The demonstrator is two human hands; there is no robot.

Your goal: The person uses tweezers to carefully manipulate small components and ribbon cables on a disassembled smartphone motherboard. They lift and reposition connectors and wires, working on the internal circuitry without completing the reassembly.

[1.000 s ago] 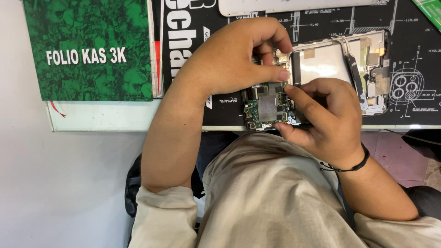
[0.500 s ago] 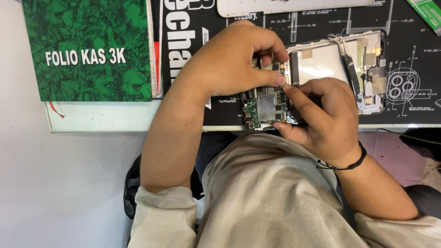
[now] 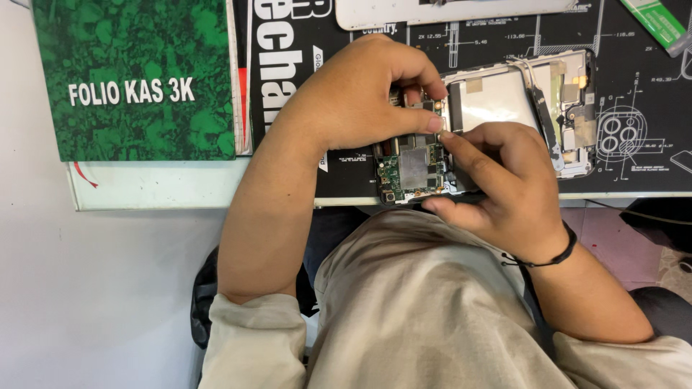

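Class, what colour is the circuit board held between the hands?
Green, with a grey metal shield; the circuit board shows in the head view.

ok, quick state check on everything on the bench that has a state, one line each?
circuit board: out of the phone, pinched by both hands
opened phone: back off, insides exposed, flat on the mat
green book: closed, lying flat
left hand: fingertips gripping the board's top edge
right hand: holding the board's right side

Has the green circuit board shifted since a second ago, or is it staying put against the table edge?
No. The circuit board sits at the same spot by the table edge, held between both hands.
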